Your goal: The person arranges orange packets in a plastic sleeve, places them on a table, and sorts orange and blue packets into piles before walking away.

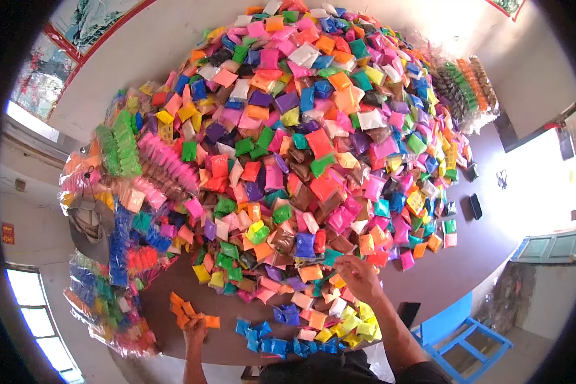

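My left hand is closed around a bunch of small orange packets, which stick out on both sides of the fingers above the brown table. My right hand is over the front edge of a large heap of colourful small packets. Its fingers are bent and look apart, close to a teal packet; I see nothing held in them. Between my arms, near my body, lie a row of blue packets, a few purple packets and a cluster of yellow packets.
Clear bags of sorted packets are stacked at the left, with a grey cap hanging there. More bagged packets stand at the back right. A black phone-like object and a dark case lie on the right; a blue chair stands beside the table.
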The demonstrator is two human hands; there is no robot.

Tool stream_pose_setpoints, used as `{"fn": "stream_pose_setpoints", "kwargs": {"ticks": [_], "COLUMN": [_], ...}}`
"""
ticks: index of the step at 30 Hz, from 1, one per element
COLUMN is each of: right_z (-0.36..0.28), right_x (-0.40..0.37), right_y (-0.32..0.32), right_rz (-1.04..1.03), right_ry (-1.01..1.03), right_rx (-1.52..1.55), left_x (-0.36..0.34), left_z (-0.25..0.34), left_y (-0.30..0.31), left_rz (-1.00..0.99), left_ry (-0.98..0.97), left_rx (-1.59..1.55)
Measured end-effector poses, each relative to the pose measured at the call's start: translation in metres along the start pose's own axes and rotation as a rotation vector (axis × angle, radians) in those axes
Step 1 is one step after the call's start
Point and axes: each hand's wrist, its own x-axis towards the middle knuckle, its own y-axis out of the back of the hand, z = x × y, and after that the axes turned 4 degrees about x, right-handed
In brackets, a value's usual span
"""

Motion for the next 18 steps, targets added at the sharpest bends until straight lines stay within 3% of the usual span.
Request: {"fn": "stream_pose_setpoints", "kwargs": {"ticks": [5, 8, 12, 16, 17, 18], "right_z": [0.001, -0.013, -0.041, -0.083, -0.091, -0.099], "right_x": [0.022, 0.031, 0.050, 0.087, 0.103, 0.122], "right_y": [0.013, 0.016, 0.026, 0.030, 0.031, 0.033], "right_rz": [0.012, 0.035, 0.062, 0.141, 0.161, 0.182], "right_ry": [0.072, 0.068, 0.065, 0.195, 0.337, 0.479], "right_rx": [-0.033, -0.027, -0.095, -0.250, -0.326, -0.401], "left_x": [0.006, 0.026, 0.025, 0.024, 0.020, 0.020], "left_z": [-0.023, -0.086, -0.107, -0.106, -0.096, -0.098], "left_y": [0.004, 0.000, -0.005, -0.005, -0.003, -0.003], "left_rz": [-0.015, 0.051, 0.156, 0.105, 0.109, 0.099], "left_ry": [0.138, -0.068, -0.297, -0.433, -0.496, -0.364], "left_rx": [0.195, 0.344, 0.673, 0.813, 0.829, 0.830]}}
